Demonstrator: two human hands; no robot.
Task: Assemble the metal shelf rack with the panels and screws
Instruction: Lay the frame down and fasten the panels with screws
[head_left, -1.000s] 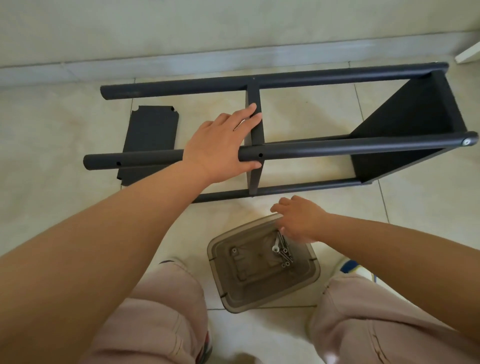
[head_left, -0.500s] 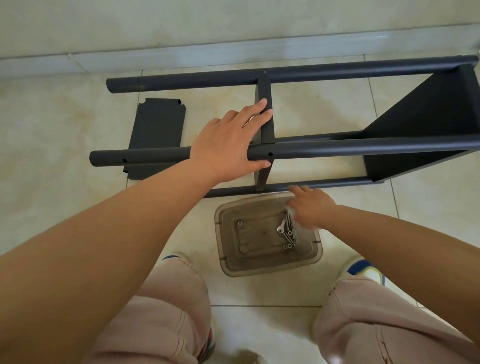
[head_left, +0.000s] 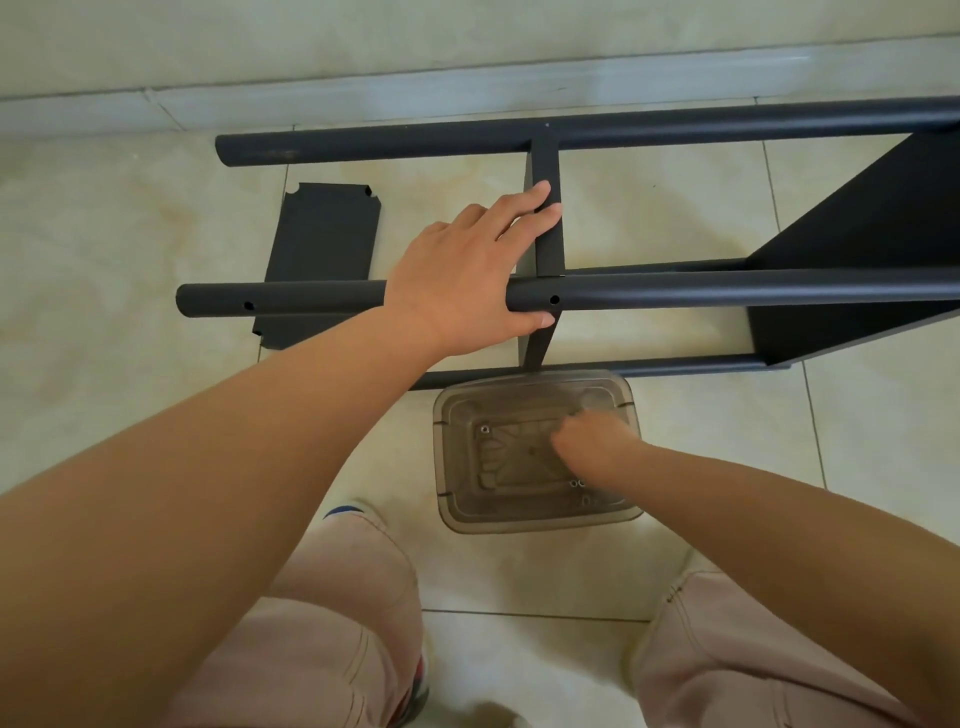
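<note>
**Left hand bracing the rack, right hand reaching into the screw tray**

The left hand (head_left: 470, 275) is lying across the nearest upper tube (head_left: 727, 291) of the dark metal shelf rack (head_left: 857, 249), which is lying on its side on the tiled floor (head_left: 130, 249). Its fingers are stretching straight forward, the fingertips (head_left: 543, 189) touching the upright cross panel (head_left: 548, 228) of the rack, while the thumb is curling under the tube just beside a screw hole (head_left: 554, 299). The hand is grasping the tube between palm and thumb.

Below and to the right of that hand, the right hand (head_left: 597, 441) is reaching down into a translucent plastic tray (head_left: 452, 467) that is sitting on the floor, just in front of the rack's lower near tube (head_left: 675, 366). The hand is blurred and its fingers are pointing into the tray; whether they are pinching anything cannot be told. A few small screws (head_left: 576, 483) are lying in the tray just under the wrist, and one more (head_left: 484, 429) is lying to the left of the fingers.

To the left of the left hand, a loose black shelf panel (head_left: 322, 234) with notched corners is lying flat on the floor, partly under the tube's open end. Beyond the fingertips, the far tube (head_left: 389, 143) is running alongside the pale skirting (head_left: 363, 93). To the right, a fitted panel is closing the rack's end. The person's knees in pinkish trousers (head_left: 322, 649) are showing at the bottom.
</note>
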